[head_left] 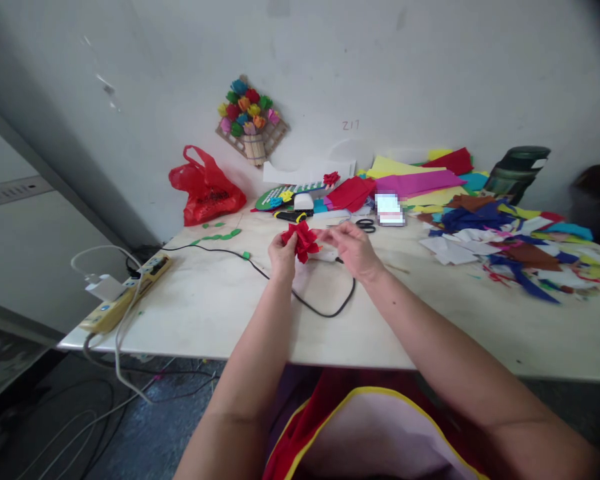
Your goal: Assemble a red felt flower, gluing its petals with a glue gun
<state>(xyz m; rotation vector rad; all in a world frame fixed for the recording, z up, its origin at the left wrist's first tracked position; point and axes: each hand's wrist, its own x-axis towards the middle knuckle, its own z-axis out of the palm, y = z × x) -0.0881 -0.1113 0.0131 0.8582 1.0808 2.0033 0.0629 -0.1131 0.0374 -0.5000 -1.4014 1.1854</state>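
Note:
A red paper flower (305, 241) with ruffled petals is up above the middle of the white table (200, 320). My left hand (283, 257) grips it from the left, thumb and fingers closed on its edge. On the flower's other side is my right hand (355, 250), its fingers drawn together and pointing at the petals. Whatever lies between those fingertips is too small to make out. Behind and below the hands rests a pale tool (327, 255), partly hidden, with a black cord (325, 315) looping from it across the tabletop.
Black scissors (365, 225), a phone (390, 209) and a yellow-black cutter (291, 217) lie beyond my hands. Coloured scraps (525, 250) cover the right side, near a dark bottle (517, 172). A red bag (207, 193) stands back left; a power strip (125, 297) sits at the left edge.

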